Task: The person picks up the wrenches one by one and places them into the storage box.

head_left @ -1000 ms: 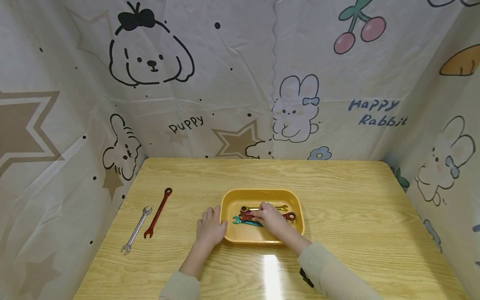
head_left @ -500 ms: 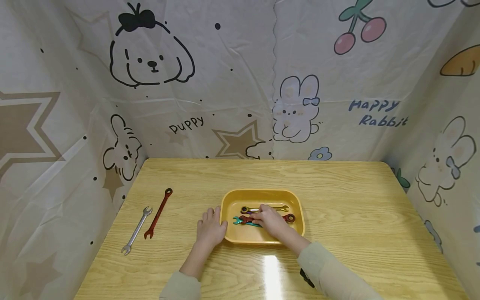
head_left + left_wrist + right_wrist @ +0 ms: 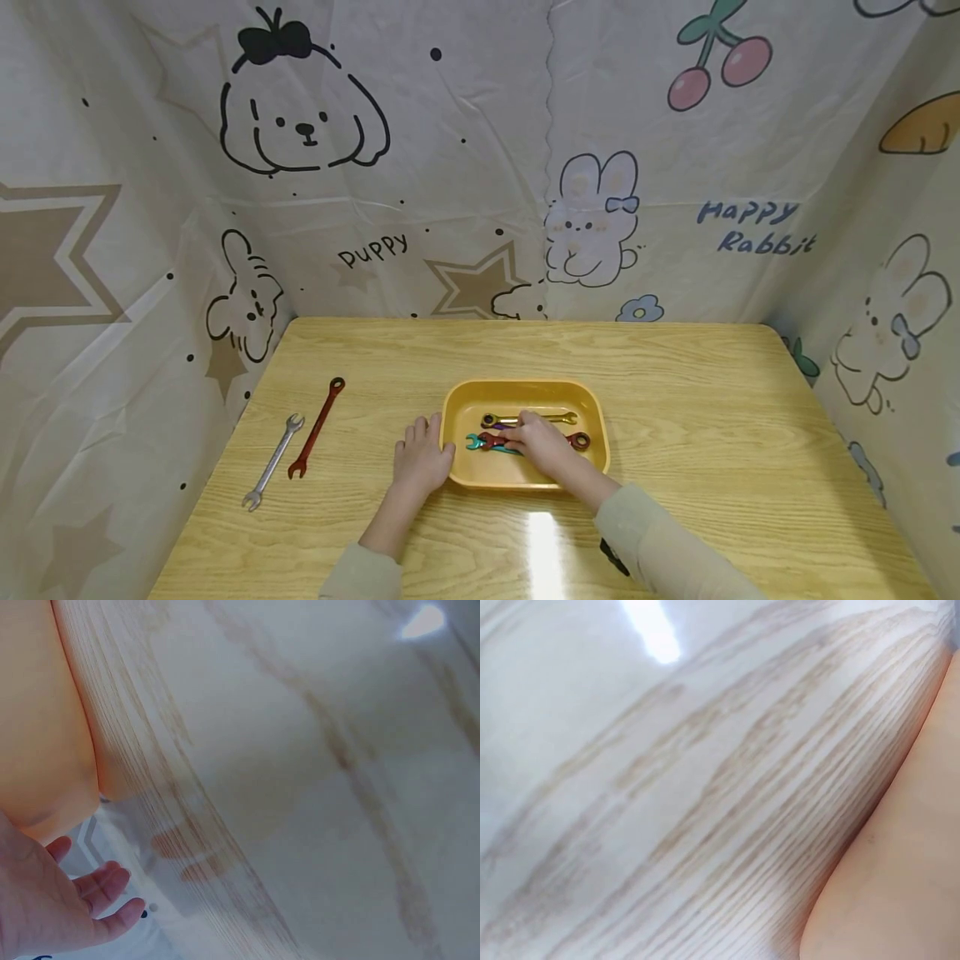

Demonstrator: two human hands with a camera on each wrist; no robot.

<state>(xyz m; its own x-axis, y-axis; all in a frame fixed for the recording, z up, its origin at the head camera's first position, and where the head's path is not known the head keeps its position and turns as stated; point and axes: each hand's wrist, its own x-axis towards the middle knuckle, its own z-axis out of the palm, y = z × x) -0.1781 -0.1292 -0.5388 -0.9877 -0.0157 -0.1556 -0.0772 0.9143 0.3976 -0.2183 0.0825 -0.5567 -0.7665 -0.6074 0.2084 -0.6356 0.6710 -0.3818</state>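
A yellow tray (image 3: 468, 472) sits on the table with several coloured wrenches in it. My right hand (image 3: 546, 443) reaches inside, thumb and fingers pinching a red wrench (image 3: 581, 442) whose ring end shows past the hand. Under it lies a teal wrench (image 3: 474, 442), partly covered. Behind the fingers is a gold wrench (image 3: 489, 421), with a bit of purple below it. At the tray's left side rests my left hand (image 3: 423, 458), fingers extended along the rim. The left wrist view shows this hand (image 3: 45, 900) beside the tray wall (image 3: 45, 712); the right wrist view hides the right hand.
On the table's left part, a silver wrench (image 3: 274, 462) and another red wrench (image 3: 318, 427) lie side by side, slanting. Patterned cloth (image 3: 480, 167) walls in the back and both sides of the wooden table (image 3: 712, 417).
The red wrench in the tray has come slightly nearer the front and settled over the teal one, the right hand staying on it. My left hand has kept its place.
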